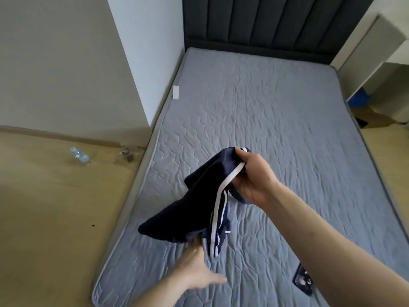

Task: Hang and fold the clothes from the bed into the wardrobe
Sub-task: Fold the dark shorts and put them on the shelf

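A navy garment with white side stripes (199, 202) hangs above the grey quilted mattress (276, 120). My right hand (252, 176) grips its upper end, fingers curled round the fabric and a stripe. My left hand (199, 267), blurred, reaches up under the garment's lower edge with straight fingers; its fingertips are hidden behind the cloth, so whether they hold it is unclear.
A dark phone (304, 280) lies on the mattress near its right front edge. A plastic bottle (79, 155) lies on the wooden floor at left. A dark padded headboard (265, 23) stands behind the bed. White furniture (376, 63) and a cardboard box (374, 118) stand at right.
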`<state>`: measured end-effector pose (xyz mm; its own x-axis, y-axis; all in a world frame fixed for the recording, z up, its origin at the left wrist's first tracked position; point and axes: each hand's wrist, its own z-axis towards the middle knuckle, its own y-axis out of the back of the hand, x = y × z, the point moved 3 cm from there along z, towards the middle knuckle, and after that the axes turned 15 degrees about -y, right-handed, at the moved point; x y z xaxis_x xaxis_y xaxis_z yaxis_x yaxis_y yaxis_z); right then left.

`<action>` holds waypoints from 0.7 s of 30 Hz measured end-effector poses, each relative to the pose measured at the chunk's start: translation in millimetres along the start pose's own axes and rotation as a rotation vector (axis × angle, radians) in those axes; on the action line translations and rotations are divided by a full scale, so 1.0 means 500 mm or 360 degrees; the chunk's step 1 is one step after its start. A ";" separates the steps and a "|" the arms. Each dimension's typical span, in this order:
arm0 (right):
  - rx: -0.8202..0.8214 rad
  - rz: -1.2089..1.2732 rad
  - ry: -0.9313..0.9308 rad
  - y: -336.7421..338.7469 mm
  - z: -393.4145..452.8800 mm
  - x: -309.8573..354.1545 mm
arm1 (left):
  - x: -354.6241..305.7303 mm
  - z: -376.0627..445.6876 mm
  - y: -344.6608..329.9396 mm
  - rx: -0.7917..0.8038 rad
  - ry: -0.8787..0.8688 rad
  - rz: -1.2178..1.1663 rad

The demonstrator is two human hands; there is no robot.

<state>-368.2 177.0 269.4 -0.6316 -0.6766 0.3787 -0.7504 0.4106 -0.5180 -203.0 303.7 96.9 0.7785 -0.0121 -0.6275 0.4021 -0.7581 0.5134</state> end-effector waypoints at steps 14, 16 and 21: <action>-0.0709 -0.0356 0.0284 0.218 -0.057 0.028 | -0.017 -0.013 0.220 -0.1213 -0.0414 -0.0630; -0.0816 -0.0914 0.0392 0.234 -0.064 -0.014 | -0.048 -0.016 0.263 -0.1155 -0.0524 -0.0506; -0.0579 -0.1986 0.0436 0.185 -0.040 -0.114 | -0.151 -0.004 0.293 -0.0771 -0.0733 -0.0404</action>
<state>-405.4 265.8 215.0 0.5279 -0.5904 0.6105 -0.8338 -0.2236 0.5048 -202.0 195.1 220.7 0.3929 -0.2285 -0.8907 0.7960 -0.4005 0.4539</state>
